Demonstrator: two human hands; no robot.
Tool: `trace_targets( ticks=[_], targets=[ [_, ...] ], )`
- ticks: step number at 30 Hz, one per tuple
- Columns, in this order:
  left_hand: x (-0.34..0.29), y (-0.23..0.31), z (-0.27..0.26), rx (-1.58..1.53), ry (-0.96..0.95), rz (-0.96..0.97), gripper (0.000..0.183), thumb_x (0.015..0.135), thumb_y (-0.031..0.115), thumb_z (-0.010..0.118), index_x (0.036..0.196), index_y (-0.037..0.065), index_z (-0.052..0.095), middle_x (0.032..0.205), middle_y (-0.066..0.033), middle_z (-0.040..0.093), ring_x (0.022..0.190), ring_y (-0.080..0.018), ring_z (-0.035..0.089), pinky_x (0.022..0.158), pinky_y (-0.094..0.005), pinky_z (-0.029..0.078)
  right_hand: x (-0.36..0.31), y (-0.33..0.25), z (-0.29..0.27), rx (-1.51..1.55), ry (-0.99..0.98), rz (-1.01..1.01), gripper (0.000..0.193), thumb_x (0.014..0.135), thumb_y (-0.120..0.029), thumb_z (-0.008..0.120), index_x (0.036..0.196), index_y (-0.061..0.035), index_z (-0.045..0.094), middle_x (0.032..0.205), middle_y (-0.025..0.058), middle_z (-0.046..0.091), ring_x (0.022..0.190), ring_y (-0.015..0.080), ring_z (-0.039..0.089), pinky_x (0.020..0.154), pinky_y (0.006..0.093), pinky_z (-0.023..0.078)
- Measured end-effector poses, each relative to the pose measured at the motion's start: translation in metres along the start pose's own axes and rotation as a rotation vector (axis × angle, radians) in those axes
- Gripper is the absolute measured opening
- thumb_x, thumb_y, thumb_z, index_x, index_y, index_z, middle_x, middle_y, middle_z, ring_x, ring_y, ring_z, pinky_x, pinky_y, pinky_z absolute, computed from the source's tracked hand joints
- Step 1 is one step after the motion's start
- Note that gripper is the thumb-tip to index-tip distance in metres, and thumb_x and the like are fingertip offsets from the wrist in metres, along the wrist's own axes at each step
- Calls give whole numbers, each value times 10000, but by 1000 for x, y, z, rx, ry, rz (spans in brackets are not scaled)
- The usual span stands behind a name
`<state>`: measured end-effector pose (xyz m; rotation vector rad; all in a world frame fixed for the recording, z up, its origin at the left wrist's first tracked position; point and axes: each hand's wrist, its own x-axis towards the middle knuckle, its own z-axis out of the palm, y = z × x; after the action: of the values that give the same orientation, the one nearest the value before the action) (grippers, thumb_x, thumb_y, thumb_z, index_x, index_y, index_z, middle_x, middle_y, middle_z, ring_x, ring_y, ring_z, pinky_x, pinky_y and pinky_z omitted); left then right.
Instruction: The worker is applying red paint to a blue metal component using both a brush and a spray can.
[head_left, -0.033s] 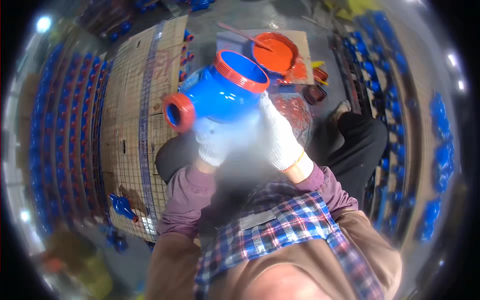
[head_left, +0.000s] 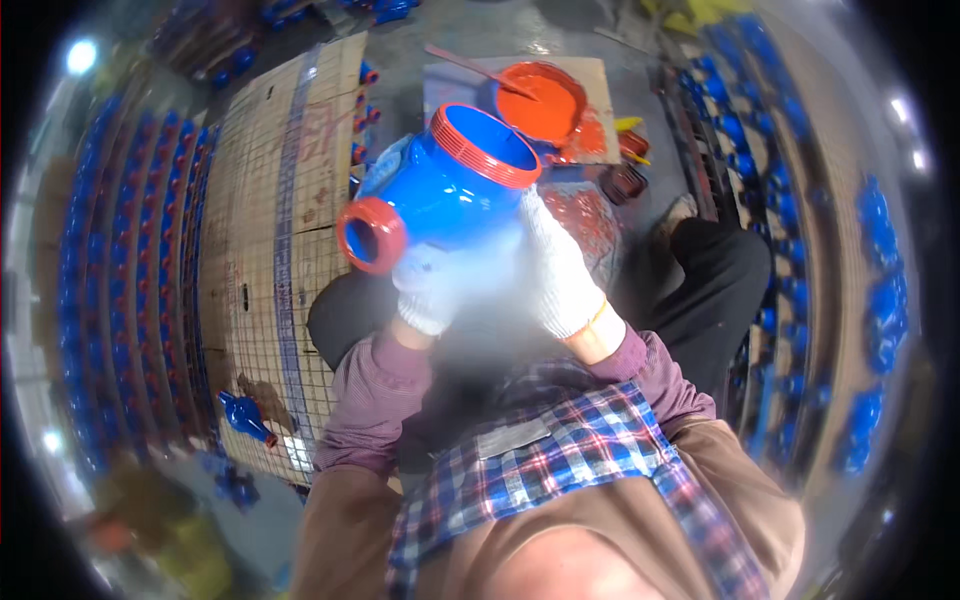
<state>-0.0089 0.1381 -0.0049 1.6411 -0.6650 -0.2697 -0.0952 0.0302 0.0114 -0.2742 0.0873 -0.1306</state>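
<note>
A glossy blue water meter body [head_left: 450, 205] with red threaded ends is held up in front of me, tilted. Its wide round mouth [head_left: 485, 147] faces up and to the right, and a smaller pipe end [head_left: 371, 236] points toward the lower left. My left hand [head_left: 425, 288], in a white knit glove, grips it from below on the left; its fingers are partly hidden. On the right side, my gloved right hand [head_left: 556, 265] presses against the body just under the wide rim. A whitish blur covers the underside between both hands.
Beyond the body, a tub of red paint [head_left: 540, 105] with a stick [head_left: 480, 70] in it stands on paint-smeared cardboard [head_left: 595, 90]. A mesh-covered board [head_left: 265, 250] lies left, with a small blue fitting [head_left: 246, 418] on it. Rows of blue fittings line both sides.
The water meter body has turned slightly in my hands, its small pipe end shifting a little right and down. The surroundings have slid slightly left in view. Both hands keep their hold.
</note>
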Motion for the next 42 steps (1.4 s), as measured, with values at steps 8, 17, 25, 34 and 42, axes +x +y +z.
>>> trace_targets(
  ticks=[8,17,25,34,42],
  targets=[
    [-4,-6,22,-213,-304,403,588,937,209,561,1424,-14,316,1457,-162,389,1347,-298,388,1133,-425,314,-52,-45,-34,-142,149,-202,566,994,-527,396,1369,-106,448,1288,86,573,1116,219,604,893,412,547],
    [-10,-4,105,-509,-267,-271,439,963,352,531,1227,2,545,1167,-105,603,1044,-215,582,956,-389,487,-79,-42,-105,-737,375,-325,547,1014,-454,387,1415,-82,400,1043,67,613,722,129,576,628,295,507],
    [-12,20,119,-714,-324,-405,610,880,349,623,1319,-29,431,1265,-164,521,1097,-298,540,977,-435,471,-116,-67,-39,-867,462,-466,557,1028,-419,310,1400,-13,392,1012,206,649,612,244,678,570,353,541],
    [41,34,107,-1327,-941,-1006,865,787,345,725,1423,-64,304,1375,-230,429,1157,-393,492,1002,-486,452,-265,-123,-36,-1074,860,-668,351,937,-375,529,963,-57,675,745,81,689,602,184,646,612,325,522],
    [36,7,77,-280,-349,-138,797,856,400,645,1448,-16,313,1466,-268,342,1198,-458,493,1016,-528,456,-491,-119,-75,-2173,1045,258,217,893,-304,551,884,-101,626,717,155,623,649,360,616,593,435,506]
  ],
)
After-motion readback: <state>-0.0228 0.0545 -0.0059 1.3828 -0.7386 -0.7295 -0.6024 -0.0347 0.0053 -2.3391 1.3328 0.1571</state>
